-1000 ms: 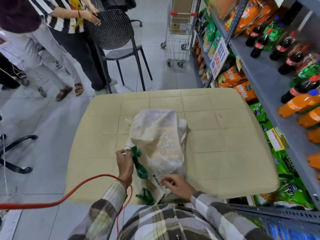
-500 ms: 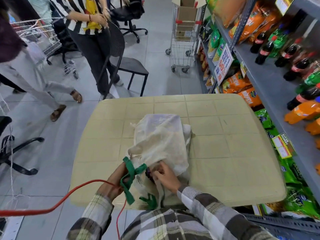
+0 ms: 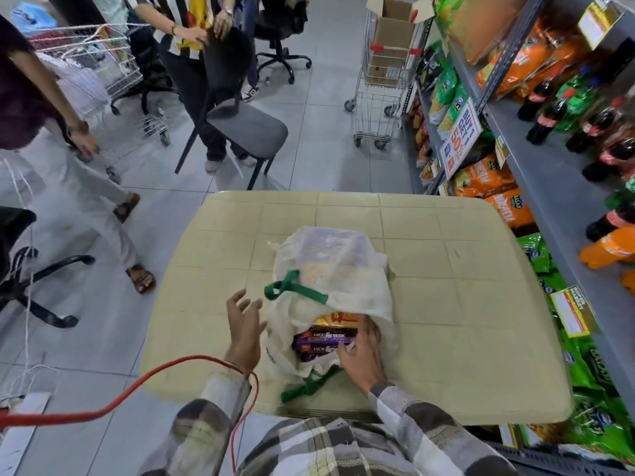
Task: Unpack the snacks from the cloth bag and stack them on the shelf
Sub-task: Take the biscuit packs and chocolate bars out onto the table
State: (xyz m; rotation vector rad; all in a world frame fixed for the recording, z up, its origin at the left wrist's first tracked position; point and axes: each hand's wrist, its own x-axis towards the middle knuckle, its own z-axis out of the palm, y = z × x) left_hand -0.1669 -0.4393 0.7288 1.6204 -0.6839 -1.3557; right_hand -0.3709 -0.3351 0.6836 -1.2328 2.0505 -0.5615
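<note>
Since half a second ago we've got the cloth bag (image 3: 338, 280) on the bench (image 3: 446, 304) pulled open, left hand (image 3: 244, 324) let go and spread empty, right hand (image 3: 360, 352) closing on the purple biscuit packs (image 3: 323, 341) inside, so unloading can start.

thin matt cloth bag (image 3: 338, 286), glossy purple snack packets (image 3: 324, 341), smooth matt plastic table (image 3: 446, 304), grey metal shelf (image 3: 549, 187)
</note>
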